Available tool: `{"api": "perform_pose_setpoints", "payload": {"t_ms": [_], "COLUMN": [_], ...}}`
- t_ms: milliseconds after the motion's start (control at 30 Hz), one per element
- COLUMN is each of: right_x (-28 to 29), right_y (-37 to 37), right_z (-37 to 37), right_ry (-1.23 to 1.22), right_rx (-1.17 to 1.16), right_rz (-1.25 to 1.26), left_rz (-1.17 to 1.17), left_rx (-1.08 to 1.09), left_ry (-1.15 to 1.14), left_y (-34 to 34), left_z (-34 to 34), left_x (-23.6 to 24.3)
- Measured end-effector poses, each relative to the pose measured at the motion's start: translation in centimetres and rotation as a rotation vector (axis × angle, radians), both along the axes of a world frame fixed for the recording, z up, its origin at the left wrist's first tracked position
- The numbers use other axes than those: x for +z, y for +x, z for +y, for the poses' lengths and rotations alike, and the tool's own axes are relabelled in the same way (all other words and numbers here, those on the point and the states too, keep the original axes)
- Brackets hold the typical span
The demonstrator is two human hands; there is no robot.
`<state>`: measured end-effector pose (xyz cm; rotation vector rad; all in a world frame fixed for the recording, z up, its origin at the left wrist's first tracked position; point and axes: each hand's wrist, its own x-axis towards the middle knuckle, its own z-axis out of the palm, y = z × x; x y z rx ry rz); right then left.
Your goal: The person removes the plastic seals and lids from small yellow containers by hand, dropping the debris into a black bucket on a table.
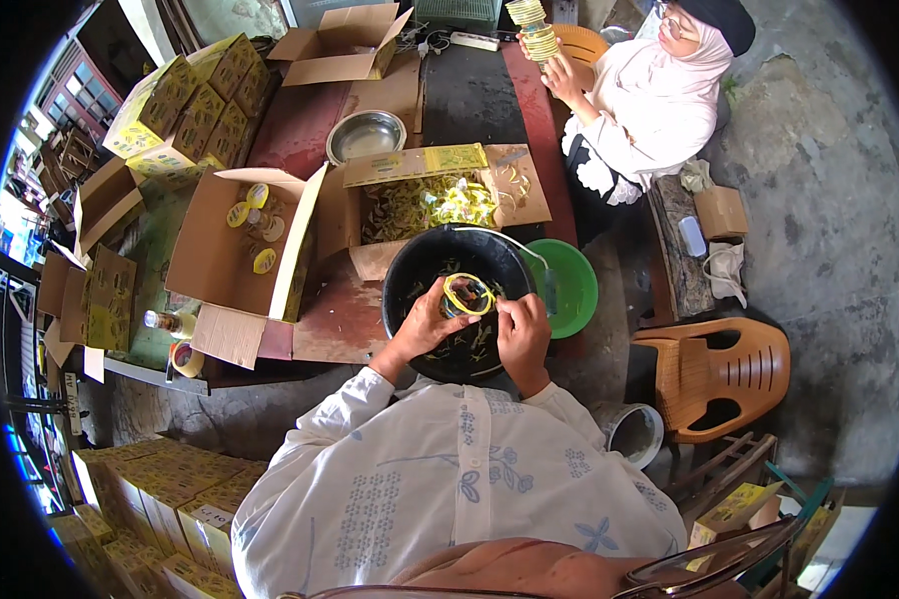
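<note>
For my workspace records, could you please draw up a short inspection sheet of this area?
Surface: red and dark table, partly covered with cardboard.
Job's things: yellow-rimmed jar held over a black bucket.
Clutter: yellow scraps in an open box; metal bowl; green basin beside the bucket.
Hands: left hand grips the jar; right hand is at its rim, contact unclear.
Cables: white cable near a power strip, toward the table's far end.
Surroundings: co-worker holding stacked yellow rings; orange chair at right.
</note>
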<state>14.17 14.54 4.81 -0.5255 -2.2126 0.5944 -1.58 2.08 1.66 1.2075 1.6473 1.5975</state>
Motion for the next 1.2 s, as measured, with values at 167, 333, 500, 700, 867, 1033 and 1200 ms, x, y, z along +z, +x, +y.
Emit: {"api": "perform_pose_setpoints", "payload": {"t_ms": [167, 333, 500, 700, 867, 1033, 1200], "right_x": [-0.4, -0.2, 0.0, 0.7, 2.0, 2.3, 1.7], "right_y": [-0.7, -0.5, -0.7, -0.1, 0.8, 1.2, 1.2], "right_z": [0.1, 0.8, 0.5, 0.6, -0.7, -2.4, -3.1], "right_ry": [-0.243, -0.176, -0.118, -0.310, -0.142, -0.063, 0.006], "right_rx": [0.043, 0.077, 0.014, 0.044, 0.085, 0.091, 0.108], "right_rz": [0.090, 0.072, 0.086, 0.142, 0.060, 0.008, -0.058], "left_rz": [0.067, 0.059, 0.140, 0.408, 0.724, 0.895, 1.027], "left_rx": [0.067, -0.011, -0.043, 0.235, 0.332, 0.381, 0.419], "left_ry": [0.003, -0.043, -0.043, -0.067, -0.113, -0.179, -0.119], "left_y": [0.2, -0.2, -0.2, -0.4, -1.4, -1.4, -0.7], "left_z": [-0.2, -0.6, -0.6, -1.0, -0.6, -0.3, 0.0], "left_x": [1.3, 0.5, 1.0, 2.1, 2.6, 3.8, 4.1]}}
